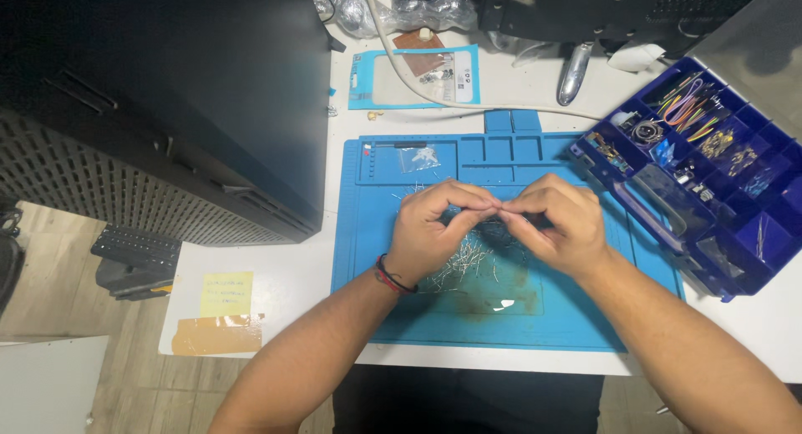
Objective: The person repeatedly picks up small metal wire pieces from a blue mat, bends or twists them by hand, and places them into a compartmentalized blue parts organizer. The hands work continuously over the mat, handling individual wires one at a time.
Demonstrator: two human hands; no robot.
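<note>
- The left hand (pixel 434 229) and the right hand (pixel 555 221) meet at centre frame, fingertips pinched together over a blue work mat (pixel 585 317).
- Each hand's grip is nearly closed on something thin, seemingly a small metal pin; it is too small and too covered by fingers to tell for sure.
- Directly below the hands a loose pile of thin metal pins (pixel 468 263) lies on the mat, just under the left palm.
- To do this well, I judge the pinch should stay low over the mat, so a dropped piece lands among the others rather than rolling off.
- A small clear bag (pixel 418 158) rests in the mat's upper tray area, above the left hand.
- At right, a blue compartment box (pixel 735 233) holds wires and small parts, its near edge just beside the right forearm; an elbow swing could knock it.
- A white cable (pixel 401 66) crosses the desk (pixel 292 275) at upper centre, well apart from the hands.
- A large black case (pixel 167 108) fills the upper left; a yellow note (pixel 225 294) sits lower left.
</note>
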